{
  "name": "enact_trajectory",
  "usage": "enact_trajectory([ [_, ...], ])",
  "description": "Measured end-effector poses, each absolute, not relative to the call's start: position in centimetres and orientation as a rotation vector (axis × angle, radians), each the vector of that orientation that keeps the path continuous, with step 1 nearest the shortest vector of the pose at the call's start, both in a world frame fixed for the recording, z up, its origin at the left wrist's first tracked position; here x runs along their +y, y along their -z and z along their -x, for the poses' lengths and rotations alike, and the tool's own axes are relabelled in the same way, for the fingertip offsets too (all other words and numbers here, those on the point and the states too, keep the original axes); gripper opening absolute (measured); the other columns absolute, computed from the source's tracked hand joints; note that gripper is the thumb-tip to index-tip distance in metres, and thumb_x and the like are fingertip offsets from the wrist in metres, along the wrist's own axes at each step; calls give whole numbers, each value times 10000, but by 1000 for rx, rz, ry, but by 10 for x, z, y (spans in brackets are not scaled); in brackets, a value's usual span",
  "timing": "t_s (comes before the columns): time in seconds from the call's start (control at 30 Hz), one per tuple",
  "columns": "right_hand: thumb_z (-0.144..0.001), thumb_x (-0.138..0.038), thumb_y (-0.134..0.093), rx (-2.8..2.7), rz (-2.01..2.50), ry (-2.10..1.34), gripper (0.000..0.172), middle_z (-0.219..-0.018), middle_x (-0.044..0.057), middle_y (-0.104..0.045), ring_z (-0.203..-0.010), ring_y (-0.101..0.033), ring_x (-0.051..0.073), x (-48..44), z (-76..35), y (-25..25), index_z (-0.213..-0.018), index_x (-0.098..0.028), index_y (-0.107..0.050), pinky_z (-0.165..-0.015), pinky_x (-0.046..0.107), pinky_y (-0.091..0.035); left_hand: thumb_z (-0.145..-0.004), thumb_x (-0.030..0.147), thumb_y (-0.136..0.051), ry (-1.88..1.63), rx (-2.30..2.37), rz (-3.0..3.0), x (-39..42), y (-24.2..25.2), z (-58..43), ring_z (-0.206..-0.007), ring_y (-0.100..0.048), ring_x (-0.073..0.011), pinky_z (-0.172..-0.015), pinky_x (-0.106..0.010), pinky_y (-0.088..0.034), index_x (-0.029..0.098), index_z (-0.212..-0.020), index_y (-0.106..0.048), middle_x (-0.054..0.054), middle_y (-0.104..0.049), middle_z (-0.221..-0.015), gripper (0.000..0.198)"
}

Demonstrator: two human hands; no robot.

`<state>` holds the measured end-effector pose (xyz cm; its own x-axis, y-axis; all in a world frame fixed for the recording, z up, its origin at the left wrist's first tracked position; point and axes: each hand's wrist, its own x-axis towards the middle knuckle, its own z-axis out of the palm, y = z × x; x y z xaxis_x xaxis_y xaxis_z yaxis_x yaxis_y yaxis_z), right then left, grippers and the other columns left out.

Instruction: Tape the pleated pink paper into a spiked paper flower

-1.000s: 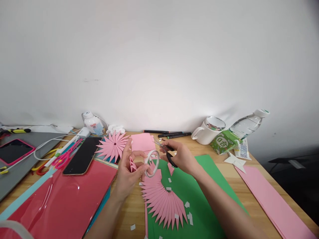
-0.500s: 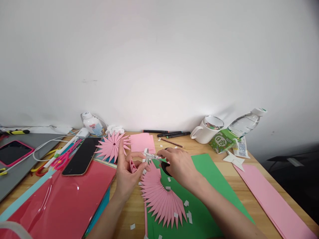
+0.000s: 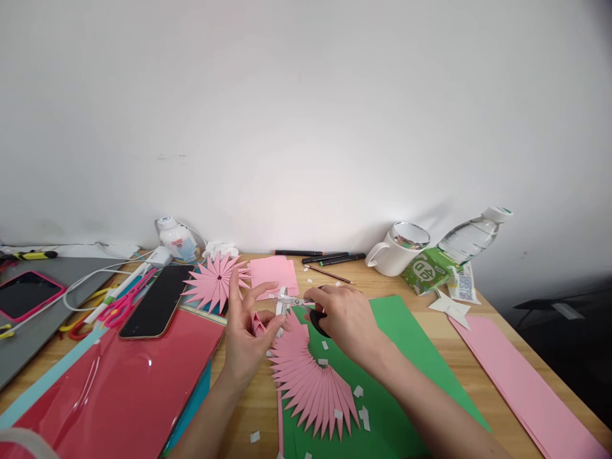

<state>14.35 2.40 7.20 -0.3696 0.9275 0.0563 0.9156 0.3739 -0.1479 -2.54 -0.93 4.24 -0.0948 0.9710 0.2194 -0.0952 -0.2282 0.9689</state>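
Note:
My left hand pinches a curled white strip, which looks like tape, between thumb and fingers. A small folded pink paper piece is tucked in the same hand, and its index finger points up. My right hand grips scissors with black handles. Their blades reach the strip, partly hidden by the fingers. Below the hands, a curved fan of joined pink folded pieces lies on green paper. A pink paper starburst lies behind the left hand.
Small white scraps are scattered around the fan. At left are red sheets, a phone and pink scissors. Pink squares, markers and a mug stand toward the wall. Pink strips lie right.
Both hands have shifted slightly, the left a little to the right. The white strip has moved with it and stays at the scissor blades. The fan lies as before.

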Motion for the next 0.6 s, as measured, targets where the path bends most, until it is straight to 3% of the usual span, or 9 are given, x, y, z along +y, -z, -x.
enact_trajectory([
  [0.13, -769, -123, -575, -2507, 1669, -135, 209, -777, 26, -692, -694, -608, 185, 24, -144, -73, -923, -231, -665, -581, 281, -256, -778, 179, -677, -1485, 1075, -1259, -10, -40, 25, -563, -640, -104, -460, -186, -480, 392, -1453, 58, -12, -655, -953, 1021],
  [0.33, -753, -91, -573, -2529, 1646, -119, 262, -818, 31, -686, -730, -611, 195, 24, -143, -71, -968, -224, -644, -619, 284, -284, -784, 168, -669, -1465, 1074, -1283, -11, -39, 24, -576, -641, -117, -477, -197, -485, 354, -1459, 70, 1, -677, -857, 1019],
  [0.53, -760, -98, -566, -2516, 1652, -128, 234, -793, 22, -678, -710, -603, 189, 24, -143, -71, -941, -225, -642, -619, 283, -281, -770, 188, -676, -1506, 1121, -1299, -11, -39, 23, -565, -630, -81, -428, -182, -468, 450, -1435, 13, -54, -563, -1175, 993],
  [0.6, -756, -91, -562, -2520, 1656, -132, 242, -794, 24, -681, -712, -604, 190, 24, -143, -72, -942, -225, -640, -621, 284, -283, -785, 185, -661, -1477, 1120, -1323, -11, -39, 23, -579, -638, -92, -447, -193, -479, 433, -1439, 29, -52, -580, -1131, 982],
])
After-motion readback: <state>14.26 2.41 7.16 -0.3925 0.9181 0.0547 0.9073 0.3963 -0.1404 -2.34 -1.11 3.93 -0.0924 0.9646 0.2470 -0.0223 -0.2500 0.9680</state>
